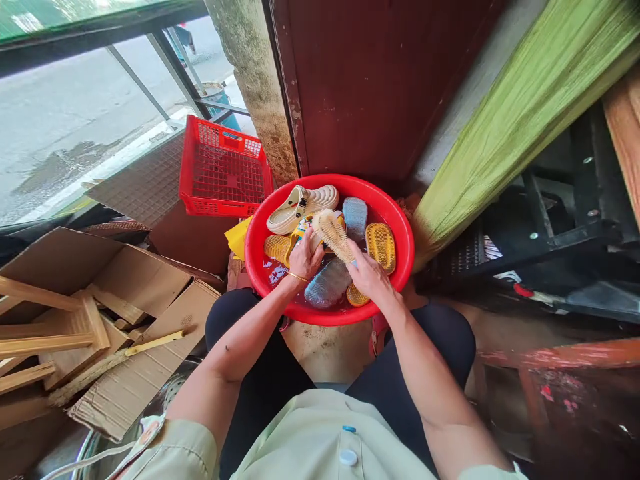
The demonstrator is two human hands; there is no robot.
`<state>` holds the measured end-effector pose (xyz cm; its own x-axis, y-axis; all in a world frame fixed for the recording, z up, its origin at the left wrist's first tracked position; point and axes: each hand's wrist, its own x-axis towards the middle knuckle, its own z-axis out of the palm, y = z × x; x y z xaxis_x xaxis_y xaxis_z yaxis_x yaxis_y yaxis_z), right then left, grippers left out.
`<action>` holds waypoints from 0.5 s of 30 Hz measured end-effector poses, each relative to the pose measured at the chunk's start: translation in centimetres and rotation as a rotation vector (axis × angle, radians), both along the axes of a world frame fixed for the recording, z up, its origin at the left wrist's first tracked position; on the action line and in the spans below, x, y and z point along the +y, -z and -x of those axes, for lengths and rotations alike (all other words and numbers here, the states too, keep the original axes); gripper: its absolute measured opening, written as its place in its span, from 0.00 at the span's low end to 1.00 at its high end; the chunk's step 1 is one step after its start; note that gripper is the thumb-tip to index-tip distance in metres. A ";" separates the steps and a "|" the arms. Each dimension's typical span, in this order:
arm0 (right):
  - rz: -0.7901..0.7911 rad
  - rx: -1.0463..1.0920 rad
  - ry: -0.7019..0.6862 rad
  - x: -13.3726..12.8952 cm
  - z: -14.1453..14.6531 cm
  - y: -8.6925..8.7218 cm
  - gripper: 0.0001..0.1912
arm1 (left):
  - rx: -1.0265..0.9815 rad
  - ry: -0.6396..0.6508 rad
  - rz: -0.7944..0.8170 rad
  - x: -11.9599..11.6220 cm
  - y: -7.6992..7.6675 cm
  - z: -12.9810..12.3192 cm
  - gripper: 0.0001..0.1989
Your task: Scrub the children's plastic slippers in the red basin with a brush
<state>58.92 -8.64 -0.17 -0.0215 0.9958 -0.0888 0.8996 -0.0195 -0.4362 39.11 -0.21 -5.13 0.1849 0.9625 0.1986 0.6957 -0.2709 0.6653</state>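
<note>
A red basin (406, 267) of water between my knees holds several shoes. My left hand (306, 259) is closed on a yellow slipper (300, 231) with a patterned strap. In my right hand (369, 270) is a scrub brush (333, 235) with pale bristles, held over the basin beside the slipper. A cream clog (295, 208) lies at the basin's back left. Around my hands are a blue-grey shoe (327, 285) near the front, a smaller blue one (355, 217) at the back, and a yellow sole (381, 247) at the right.
A red plastic crate (227, 167) stands behind the basin to the left. Cardboard (145, 367) and wooden pieces (45, 343) lie at the left. A dark red panel (370, 87) rises behind the basin, and a green cloth (500, 140) hangs at the right.
</note>
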 end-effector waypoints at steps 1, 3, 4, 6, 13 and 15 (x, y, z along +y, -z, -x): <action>0.033 -0.016 -0.017 0.1 0.4 0.1 0.36 | -0.016 0.013 -0.035 -0.2 0.0 0.1 0.31; 0.094 -0.044 -0.001 0.6 0.3 0.1 0.36 | -0.036 0.029 -0.087 -0.6 -0.2 0.4 0.32; 0.119 -0.057 0.035 0.8 -0.1 0.1 0.36 | -0.045 0.036 -0.107 -0.8 -0.3 0.5 0.32; 0.165 -0.080 0.131 1.3 -1.2 0.0 0.37 | -0.076 0.049 -0.136 -1.0 -0.7 0.9 0.32; 0.230 -0.104 0.178 0.1 -2.2 1.6 0.37 | -0.441 -0.059 -0.039 0.1 -0.6 1.2 0.29; 0.288 -0.140 0.165 -0.6 -1.9 2.1 0.38 | -0.509 -0.070 0.128 0.5 0.4 0.9 0.29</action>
<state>60.85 -9.25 -2.32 0.1698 0.9187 -0.3567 0.9247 -0.2736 -0.2646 38.17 0.32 -5.57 0.0298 0.9915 0.1266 0.2899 -0.1298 0.9482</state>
